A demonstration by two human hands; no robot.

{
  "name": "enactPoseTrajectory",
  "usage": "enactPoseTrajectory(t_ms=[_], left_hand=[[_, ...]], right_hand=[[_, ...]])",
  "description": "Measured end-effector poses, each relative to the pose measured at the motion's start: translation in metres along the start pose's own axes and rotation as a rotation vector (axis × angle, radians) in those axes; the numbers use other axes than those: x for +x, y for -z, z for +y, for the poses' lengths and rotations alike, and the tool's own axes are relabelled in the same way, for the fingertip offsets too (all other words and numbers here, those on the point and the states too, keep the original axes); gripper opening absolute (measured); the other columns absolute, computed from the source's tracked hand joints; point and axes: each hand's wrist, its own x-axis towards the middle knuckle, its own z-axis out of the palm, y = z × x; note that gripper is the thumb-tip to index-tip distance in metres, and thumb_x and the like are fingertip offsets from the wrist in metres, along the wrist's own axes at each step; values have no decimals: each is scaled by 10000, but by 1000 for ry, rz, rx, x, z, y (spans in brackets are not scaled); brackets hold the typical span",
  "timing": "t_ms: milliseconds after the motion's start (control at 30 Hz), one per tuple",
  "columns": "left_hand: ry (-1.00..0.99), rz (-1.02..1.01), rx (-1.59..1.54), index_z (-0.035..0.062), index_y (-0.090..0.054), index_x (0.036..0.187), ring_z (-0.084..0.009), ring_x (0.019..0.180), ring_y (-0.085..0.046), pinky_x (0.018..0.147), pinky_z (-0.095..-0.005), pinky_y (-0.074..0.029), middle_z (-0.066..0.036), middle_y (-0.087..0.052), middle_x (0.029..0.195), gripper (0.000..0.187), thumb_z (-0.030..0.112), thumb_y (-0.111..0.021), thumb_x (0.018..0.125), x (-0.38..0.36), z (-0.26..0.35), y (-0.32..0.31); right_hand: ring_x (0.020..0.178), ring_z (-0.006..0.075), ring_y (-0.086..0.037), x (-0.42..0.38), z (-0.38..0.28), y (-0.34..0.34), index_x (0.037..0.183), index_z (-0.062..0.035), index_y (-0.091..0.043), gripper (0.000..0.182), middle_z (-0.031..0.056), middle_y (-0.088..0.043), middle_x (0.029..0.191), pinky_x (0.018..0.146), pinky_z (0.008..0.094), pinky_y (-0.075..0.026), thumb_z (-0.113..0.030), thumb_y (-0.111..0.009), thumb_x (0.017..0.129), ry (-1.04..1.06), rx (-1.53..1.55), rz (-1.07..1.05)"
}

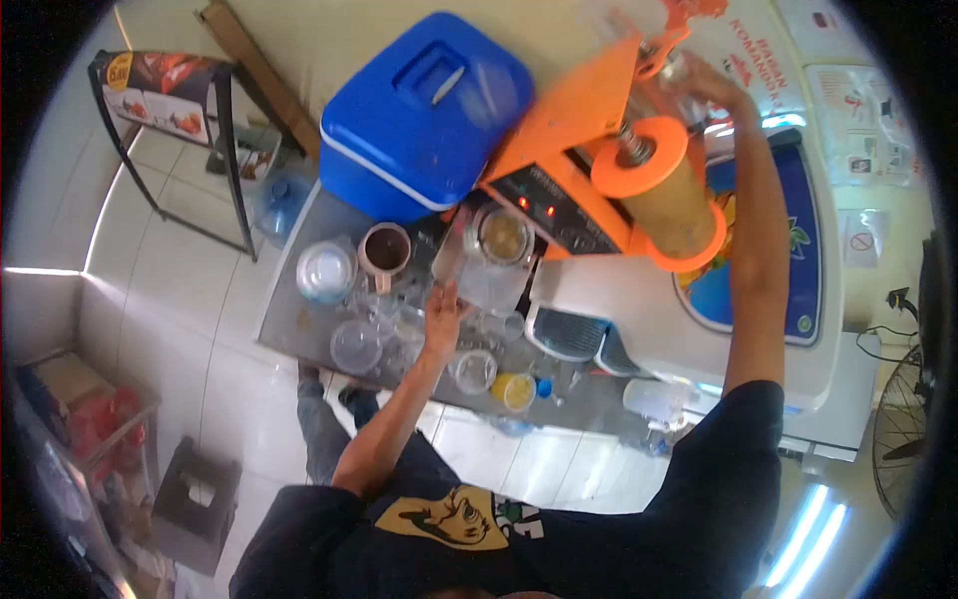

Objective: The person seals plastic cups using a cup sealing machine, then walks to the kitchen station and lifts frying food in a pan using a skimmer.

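In the head view, the fingers of the left hand [444, 307] reach forward over the tabletop [304, 334], partly extended, at the near edge of a pale flat plate [489, 288]; whether they grip it or only touch it, I cannot tell. Just beyond them and to their right, a cup with yellowish-brown contents [503, 237] sits in a round holder at the front of the orange machine [569, 130]. The machine's panel shows red lit digits, and a brown film roll [674, 205] between orange discs is mounted on its right side.

The right hand [704, 82] is raised at the machine's upper right, beyond the roll. Its fingers are bent beside a blurred orange lever [661, 58]; the blur hides whether they close on it.

Left of the left fingers stand a mug of dark liquid [386, 250] and, further out, a white-lidded container [326, 272]. The blue cooler [424, 115] is beyond the left fingers. Clear empty cups lie around and nearer than them; a cup of yellow contents [514, 391] stands nearer and to the right, beside a blue cap [544, 387]. A dark ridged tray [567, 333] lies to their right.
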Motion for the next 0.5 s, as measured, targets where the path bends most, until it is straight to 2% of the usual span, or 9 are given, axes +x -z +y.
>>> enactPoseTrajectory(t_ms=[133,167,200,233,367,433,500], left_hand=[[6,10,-25,88,-521,1136,-118,822,-535,844,-343,-516,-7,-528,917,329,375,-526,973,6,2,-5],[12,18,-25,88,-521,1136,-118,822,-535,844,-343,-516,-7,-528,917,329,375,-526,973,9,2,-3],[25,7,28,73,-508,1181,-133,903,-549,856,-358,-527,-26,-546,989,349,363,-493,988,8,1,0],[33,-8,77,57,-496,1227,-148,985,-564,868,-372,-538,-44,-564,1061,371,351,-459,1003,8,0,1],[6,12,42,60,-511,1175,-144,922,-567,862,-371,-538,-42,-555,1030,342,351,-462,1002,4,4,-4],[22,-4,72,63,-523,1071,-136,839,-561,850,-370,-540,-30,-534,948,313,363,-471,998,10,-6,6],[18,4,34,74,-515,1097,-144,854,-561,867,-366,-525,-35,-547,959,323,376,-493,986,7,-2,1]], right_hand=[[1184,275,-489,-25,-29,-6,1463,-10,-250,949,158,-465,1348,1039,395,-346,-449,-718,764,-112,-15,-32],[1231,284,-462,-23,-17,-9,1457,-17,-266,932,167,-456,1360,1054,404,-340,-474,-708,776,-15,19,44],[1277,293,-435,-23,-2,-13,1451,-23,-281,917,177,-447,1373,1068,414,-333,-499,-699,788,78,54,120],[1340,305,-373,-22,13,-14,1422,-35,-345,863,183,-422,1400,1097,418,-307,-525,-688,799,73,-30,152],[1317,314,-399,-52,-13,-4,1388,-35,-403,820,186,-439,1384,1088,422,-315,-534,-682,801,92,-143,123],[1290,317,-428,-42,-6,9,1373,-21,-422,800,194,-458,1363,1071,421,-334,-535,-669,812,-52,-124,234],[1260,321,-458,-24,10,-1,1369,-16,-422,795,200,-477,1343,1055,416,-354,-532,-665,815,-7,-60,186]])
